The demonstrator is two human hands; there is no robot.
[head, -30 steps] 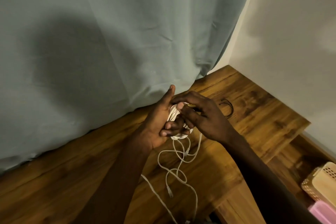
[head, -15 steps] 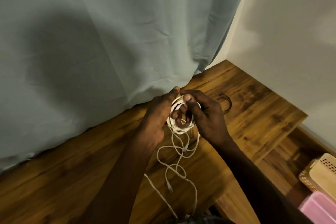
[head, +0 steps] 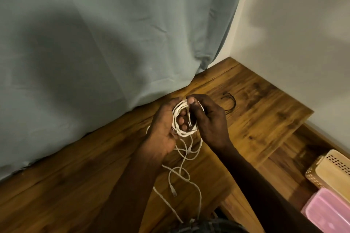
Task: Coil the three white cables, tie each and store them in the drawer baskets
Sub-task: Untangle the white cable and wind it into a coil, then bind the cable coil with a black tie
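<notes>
Both hands are up over the bench (head: 79, 185) near the middle of the view, forearms reaching in from six o'clock and meeting just below the hem of the grey-green curtain (head: 113, 34). The left hand (head: 163, 128) sits at nine o'clock of the coil, palm turned inward, fingers curled through the ring of white cable (head: 184, 133) so that fingertips (head: 182, 119) show inside the loop. The right hand (head: 210, 121) sits at three o'clock of it, fingers wrapped over the outer turns, thumb pressed on the top of the coil at twelve o'clock, so both hands grip the same bundle. The coil itself is a small, fairly round stack of several turns, held upright above the wood and not resting on it. From its six o'clock edge the uncoiled length hangs down in loose loops and crossings, with a plug end (head: 173, 192) dangling low, and further strands run on toward the bottom edge of the view. At two o'clock of the hands a thin black tie (head: 232, 102) lies on the bench. Down at four o'clock sit a perforated tan basket (head: 333, 174) and, touching its near side, a pink basket (head: 325, 212).
</notes>
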